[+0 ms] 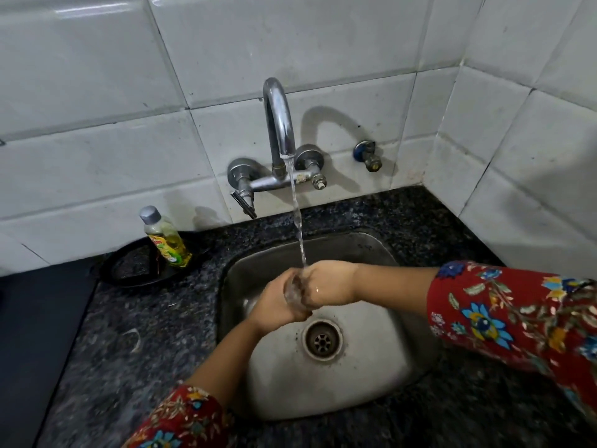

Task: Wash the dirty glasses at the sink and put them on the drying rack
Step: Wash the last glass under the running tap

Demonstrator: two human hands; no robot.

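Note:
A clear glass (pixel 294 292) lies on its side between both hands over the steel sink (pixel 365 376). My left hand (pixel 277 305) grips its base end from the left. My right hand (pixel 329 286) closes on its mouth end, with fingers that seem to reach inside. Water runs from the chrome tap (pixel 278 121) and lands where the right hand meets the glass. Most of the glass is hidden by the two hands. No drying rack is in view.
A bottle of yellow dish soap (pixel 166 237) stands on a black plate (pixel 129 270) left of the sink. Dark speckled granite counter (pixel 139 334) surrounds the basin. The drain (pixel 322 340) sits mid-sink. White tiled walls meet in a corner at the right, with a small valve (pixel 368 155).

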